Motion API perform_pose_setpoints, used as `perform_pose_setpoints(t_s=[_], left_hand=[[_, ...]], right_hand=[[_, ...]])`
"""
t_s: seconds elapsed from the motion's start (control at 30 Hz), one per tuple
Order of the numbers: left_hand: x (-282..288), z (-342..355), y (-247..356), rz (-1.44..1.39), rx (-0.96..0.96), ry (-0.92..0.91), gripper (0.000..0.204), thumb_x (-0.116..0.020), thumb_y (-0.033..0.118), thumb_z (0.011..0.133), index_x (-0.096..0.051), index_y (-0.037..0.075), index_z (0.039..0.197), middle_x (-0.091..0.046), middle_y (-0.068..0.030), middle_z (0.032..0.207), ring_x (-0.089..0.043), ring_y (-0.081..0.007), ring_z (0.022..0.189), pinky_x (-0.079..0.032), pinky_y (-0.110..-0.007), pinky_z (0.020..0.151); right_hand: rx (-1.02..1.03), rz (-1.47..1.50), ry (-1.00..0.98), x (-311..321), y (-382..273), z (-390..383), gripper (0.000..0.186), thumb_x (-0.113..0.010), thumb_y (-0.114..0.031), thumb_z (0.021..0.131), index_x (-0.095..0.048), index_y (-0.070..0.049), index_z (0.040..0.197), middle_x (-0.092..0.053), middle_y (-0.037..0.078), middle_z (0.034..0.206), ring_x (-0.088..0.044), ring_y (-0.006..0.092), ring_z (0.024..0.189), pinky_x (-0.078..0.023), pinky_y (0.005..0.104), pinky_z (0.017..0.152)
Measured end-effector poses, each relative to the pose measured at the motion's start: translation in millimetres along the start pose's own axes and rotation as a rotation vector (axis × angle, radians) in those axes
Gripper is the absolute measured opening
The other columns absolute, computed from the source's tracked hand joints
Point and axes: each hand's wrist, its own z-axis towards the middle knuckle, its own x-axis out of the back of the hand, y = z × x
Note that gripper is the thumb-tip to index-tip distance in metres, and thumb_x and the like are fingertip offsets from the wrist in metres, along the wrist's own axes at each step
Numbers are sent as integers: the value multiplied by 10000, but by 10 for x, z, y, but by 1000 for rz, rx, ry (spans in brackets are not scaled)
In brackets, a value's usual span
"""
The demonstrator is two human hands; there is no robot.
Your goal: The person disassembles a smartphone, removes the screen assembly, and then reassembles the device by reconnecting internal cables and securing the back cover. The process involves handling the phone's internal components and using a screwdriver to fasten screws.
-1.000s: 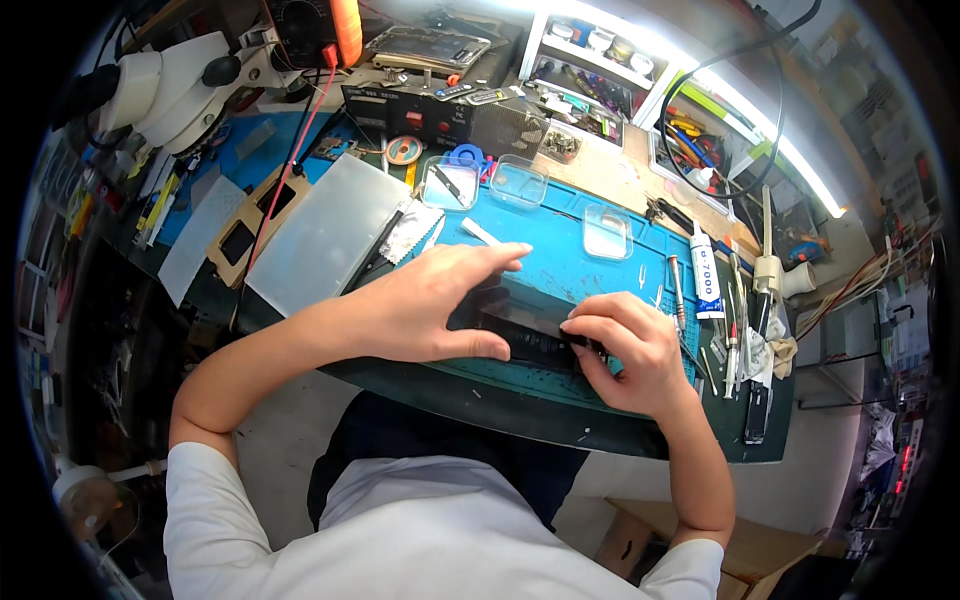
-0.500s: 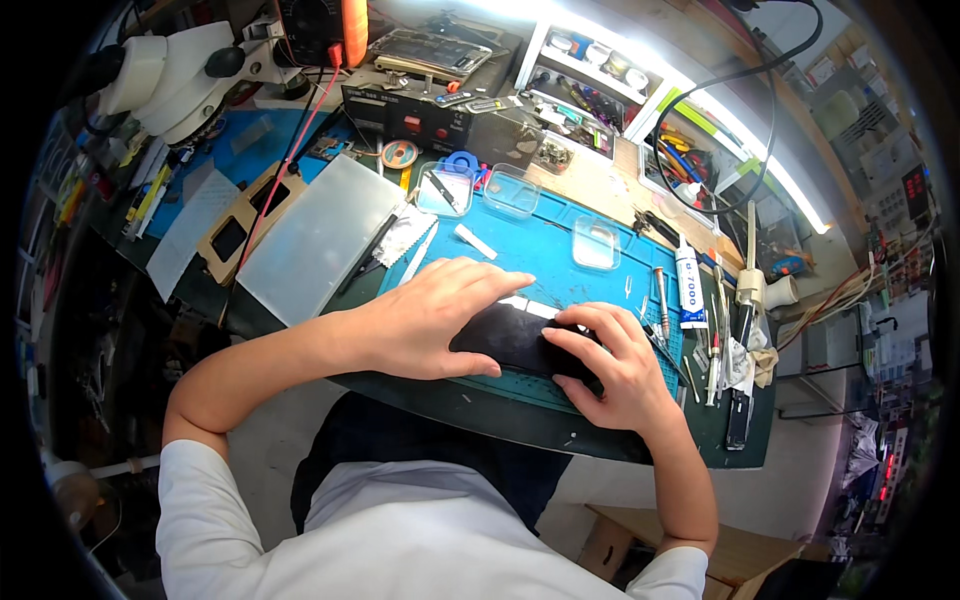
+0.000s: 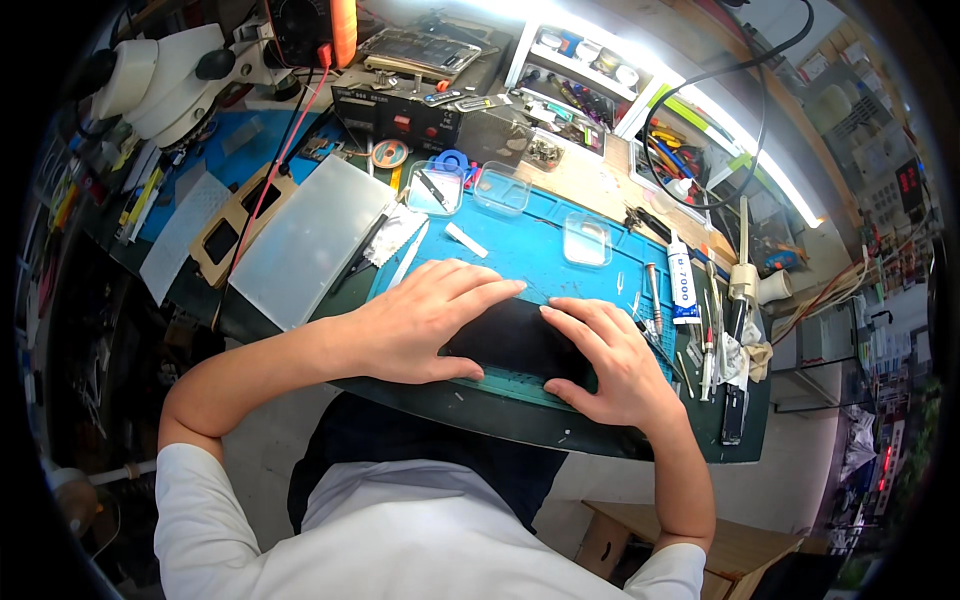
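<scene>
A black smartphone, its dark face up, lies lengthwise between my hands over the near part of the blue work mat. My left hand grips its left end, fingers along the far edge and thumb at the near edge. Around the right end my right hand is closed the same way, covering that corner. Whether the phone rests on the mat or is held just above it, I cannot tell. Beyond the phone lie a small white strip and a clear plastic box.
A frosted plastic sheet lies left of the mat. At right are a glue tube, a screwdriver and several slim tools. Two more clear boxes, one of them here, stand at the back. A microscope rises at far left.
The phone has tilted: its face is now uniformly dark, without the bright reflection along its far edge. My right fingers have moved from over its face to its far edge.
</scene>
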Motion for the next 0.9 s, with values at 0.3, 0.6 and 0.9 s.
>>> perform_pose_setpoints(t_s=[0.3, 0.6, 0.9], left_hand=[[53, 63, 26, -15, 11, -75, 959, -853, 249, 693, -346, 64, 1485, -540, -146, 1272, -491, -330, 1198, -410, -431, 1024], [214, 126, 138, -192, 112, -85, 851, -810, 290, 784, -369, 61, 1475, -563, -170, 1227, -520, -328, 1201, -431, -415, 1016], [211, 620, -344, -1149, 660, -594, 875, -221, 719, 949, -492, 5, 1376, -617, -161, 1251, -599, -233, 1161, -478, -358, 1001]], right_hand=[[-8, 38, -71, 74, 5, 67, 727, -801, -196, 710, -510, -36, 1356, -549, 151, 1284, -522, 337, 1142, -453, 417, 991], [147, -282, -48, 254, -59, 185, 814, -813, -199, 649, -488, -64, 1383, -549, 92, 1242, -534, 264, 1115, -459, 405, 959], [370, -534, 51, 435, -38, 354, 833, -783, -223, 626, -500, -112, 1401, -560, 27, 1278, -530, 216, 1164, -455, 388, 995]])
